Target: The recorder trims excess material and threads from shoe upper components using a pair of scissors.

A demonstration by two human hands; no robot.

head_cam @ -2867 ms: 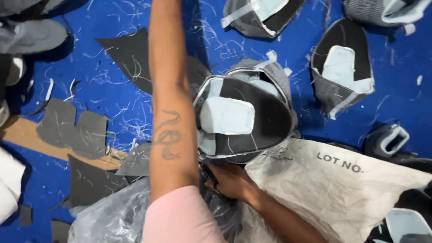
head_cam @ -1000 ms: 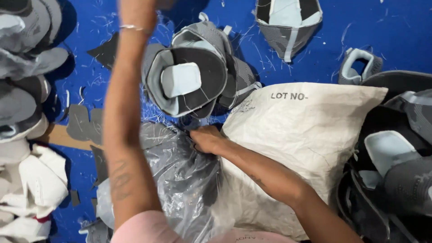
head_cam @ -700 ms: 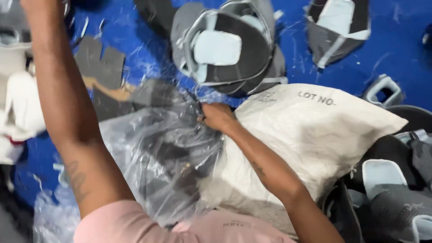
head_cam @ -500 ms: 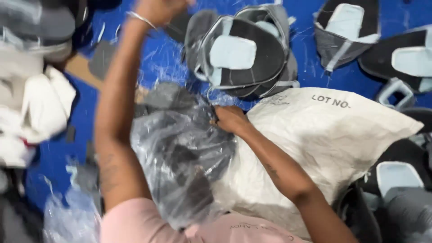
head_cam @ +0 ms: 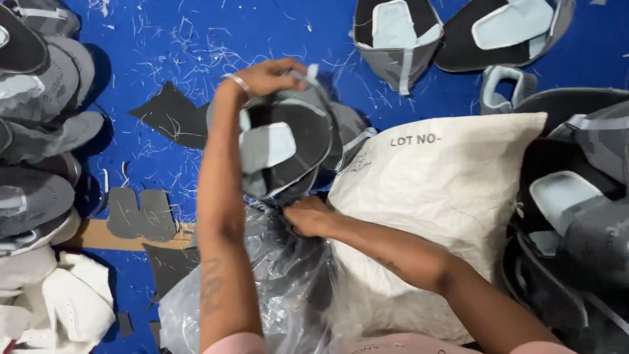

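A bright blue work surface point(head_cam: 196, 46) is filling the view, littered with pale thread scraps point(head_cam: 164, 62). Even light is falling across it, casting soft shadows. A strip of brown cardboard point(head_cam: 98, 235) is lying at the left.

Both arms are bare from the short pale pink sleeves point(head_cam: 230, 342) at the near edge up to the fingers. The left hand point(head_cam: 265, 77) wears a thin silver bangle point(head_cam: 240, 83) at the wrist, and a dark tattoo point(head_cam: 211, 294) runs along that forearm. A smaller dark tattoo point(head_cam: 388, 263) marks the forearm behind the right hand point(head_cam: 308, 216).
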